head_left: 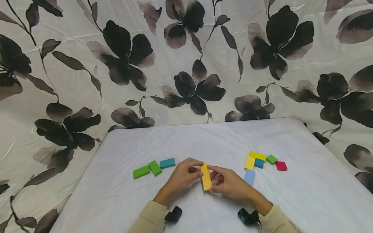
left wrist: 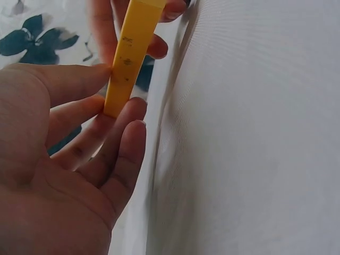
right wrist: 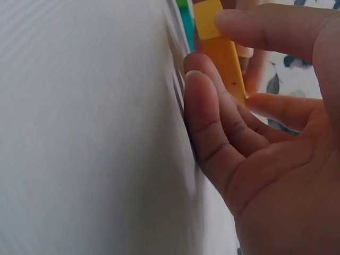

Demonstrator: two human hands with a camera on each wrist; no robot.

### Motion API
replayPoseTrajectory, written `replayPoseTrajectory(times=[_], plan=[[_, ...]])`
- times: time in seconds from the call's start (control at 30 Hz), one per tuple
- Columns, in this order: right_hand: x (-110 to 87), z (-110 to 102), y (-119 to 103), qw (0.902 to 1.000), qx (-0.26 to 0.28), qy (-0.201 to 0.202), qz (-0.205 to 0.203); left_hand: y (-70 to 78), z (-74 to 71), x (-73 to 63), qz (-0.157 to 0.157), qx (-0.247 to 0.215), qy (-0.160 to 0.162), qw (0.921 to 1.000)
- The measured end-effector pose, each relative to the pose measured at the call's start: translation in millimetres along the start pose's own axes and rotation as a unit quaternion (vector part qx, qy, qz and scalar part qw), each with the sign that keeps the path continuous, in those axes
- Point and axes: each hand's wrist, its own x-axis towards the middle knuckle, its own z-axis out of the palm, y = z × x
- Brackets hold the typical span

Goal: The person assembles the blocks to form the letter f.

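Observation:
Between the two hands, over the middle of the table, is a long yellow block [head_left: 206, 178]. My left hand [head_left: 184, 174] pinches it near its far left end, and small dark marks show on its side in the left wrist view. From the other side my right hand [head_left: 230, 183] grips it, the thumb [right wrist: 276, 29] on the near end and the index finger toward the far end. In the right wrist view, the other fingers of that hand curl loosely beside the block. Whether the block touches the table is hard to tell.
Left of the hands lie two green blocks [head_left: 141, 172] and a teal block [head_left: 167, 163]. To the right are two yellow blocks [head_left: 257, 156], a blue block [head_left: 259, 163], a light blue block [head_left: 249, 177], a green block [head_left: 271, 159] and a red block [head_left: 281, 166]. A floral cloth [head_left: 186, 58] hangs behind the white table [head_left: 122, 200].

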Motion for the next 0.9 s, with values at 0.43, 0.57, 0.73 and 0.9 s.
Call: replayPoseTrajectory(times=[0.43, 0.57, 0.73, 0.9], plan=[[-7.1, -5.8, 1.7, 0.9999, -0.008, -0.012, 0.000, 0.1, 8.3, 0.3, -0.019, 0.005, -0.027, 0.9994], [-9.3, -8.4, 3.1, 0.9999, -0.005, -0.015, 0.004, 2.2, 10.4, -0.4, -0.022, 0.005, -0.035, 0.9992], [-11.1, -11.3, 5.8, 0.9997, -0.009, -0.020, 0.013, 3.9, 11.0, -2.2, -0.021, -0.004, -0.049, 0.9985], [-14.1, -14.0, 7.1, 0.9992, -0.029, -0.021, 0.020, 4.0, 13.9, -1.5, -0.018, -0.013, -0.057, 0.9981]])
